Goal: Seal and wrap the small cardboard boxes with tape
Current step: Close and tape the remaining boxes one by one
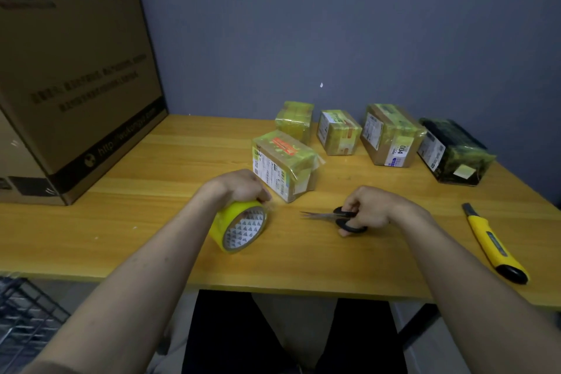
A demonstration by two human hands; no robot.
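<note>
bare tabletop (pixel 136 215) left, boxes (pixel 391 136) behind

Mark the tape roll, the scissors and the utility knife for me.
tape roll (pixel 226 220): head view, yellow outer band.
scissors (pixel 349 217): head view, black handle loops.
utility knife (pixel 491 241): head view, middle of the yellow body.

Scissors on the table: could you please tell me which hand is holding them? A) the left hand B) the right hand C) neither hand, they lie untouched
B: the right hand grips the black handles of the scissors, while the left hand holds the yellow tape roll.
</note>
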